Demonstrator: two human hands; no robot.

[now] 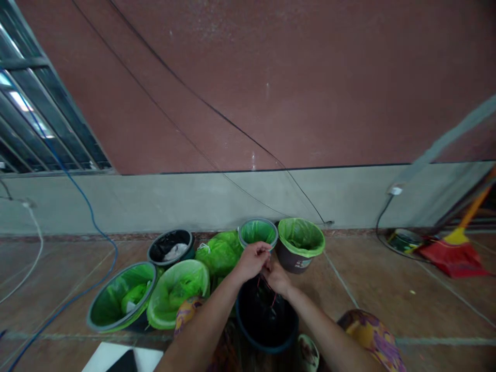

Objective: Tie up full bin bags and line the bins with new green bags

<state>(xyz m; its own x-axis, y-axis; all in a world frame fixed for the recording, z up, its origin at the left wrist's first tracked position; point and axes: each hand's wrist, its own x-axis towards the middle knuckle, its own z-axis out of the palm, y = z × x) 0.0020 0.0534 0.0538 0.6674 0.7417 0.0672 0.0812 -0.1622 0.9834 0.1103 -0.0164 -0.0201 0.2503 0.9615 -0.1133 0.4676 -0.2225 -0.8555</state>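
Between my knees stands a dark bin (248, 323) with a black bag (263, 315) inside it. A thin red string (275, 298) hangs from my fingers down into the bin. My left hand (252, 261) and my right hand (277, 279) meet above the bin's far rim, fingers pinched close together. The right fingers appear closed on the red string. What the left fingertips pinch is too small to make out. Just beyond my hands are a grey-rimmed bin (258, 220) with a green liner and a brown bin (289, 260), also green-lined.
To the left stand a green-lined oval bin (98, 289), a pale green bin (153, 310), a black-lined bin (189, 253) and a green bag (222, 253). A blue cable (93, 217) crosses the floor. A red broom (453, 257) and a can (405, 240) lie right, near the wall.
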